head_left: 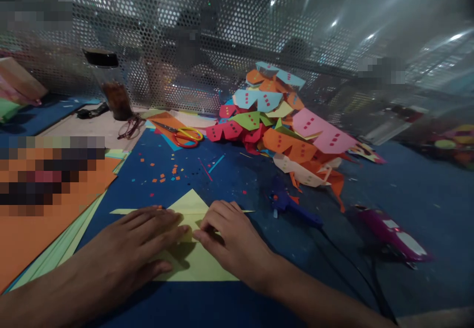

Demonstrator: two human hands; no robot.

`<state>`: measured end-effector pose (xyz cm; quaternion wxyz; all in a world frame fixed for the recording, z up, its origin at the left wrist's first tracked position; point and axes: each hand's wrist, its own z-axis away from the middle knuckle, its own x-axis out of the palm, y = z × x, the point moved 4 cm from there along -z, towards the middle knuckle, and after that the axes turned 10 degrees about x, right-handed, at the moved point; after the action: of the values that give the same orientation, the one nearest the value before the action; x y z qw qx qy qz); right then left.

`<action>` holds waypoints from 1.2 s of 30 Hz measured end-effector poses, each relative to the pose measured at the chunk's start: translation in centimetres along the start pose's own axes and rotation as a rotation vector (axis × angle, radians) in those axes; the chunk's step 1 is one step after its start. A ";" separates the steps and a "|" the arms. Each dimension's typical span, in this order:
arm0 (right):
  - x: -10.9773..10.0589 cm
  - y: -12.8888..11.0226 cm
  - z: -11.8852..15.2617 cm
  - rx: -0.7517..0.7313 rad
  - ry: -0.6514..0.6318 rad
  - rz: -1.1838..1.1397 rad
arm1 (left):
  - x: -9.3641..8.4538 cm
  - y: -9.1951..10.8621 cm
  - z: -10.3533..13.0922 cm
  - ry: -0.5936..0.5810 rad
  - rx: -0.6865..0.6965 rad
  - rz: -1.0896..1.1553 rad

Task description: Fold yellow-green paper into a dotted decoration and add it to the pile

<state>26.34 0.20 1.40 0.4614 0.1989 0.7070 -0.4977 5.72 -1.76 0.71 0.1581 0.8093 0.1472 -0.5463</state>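
Observation:
A pale yellow sheet of paper lies on the blue table in front of me, its pointed top facing away. A crosswise fold runs over it, with thin tips sticking out at both sides. My left hand lies flat on the left part of the sheet, fingers stretched towards its middle. On the right part rests my right hand, fingers curled, with thumb and forefinger tips close together at the paper. Exactly how they grip the paper is partly hidden. Small orange paper scraps are scattered beyond the sheet.
Folded coloured paper figures are heaped at the back. Scissors lie left of them. A blue glue gun with a cord and a purple device lie right. Stacked paper sheets, eyeglasses and a lidded bottle are left.

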 end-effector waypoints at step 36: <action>-0.2 -0.6 0.4 -0.226 0.087 0.177 | 0.5 -0.1 -0.2 -0.023 0.007 -0.019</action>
<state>26.14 -0.35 1.83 0.4918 0.2288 0.7576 -0.3630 6.05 -1.56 0.31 0.1518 0.8021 0.1511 -0.5574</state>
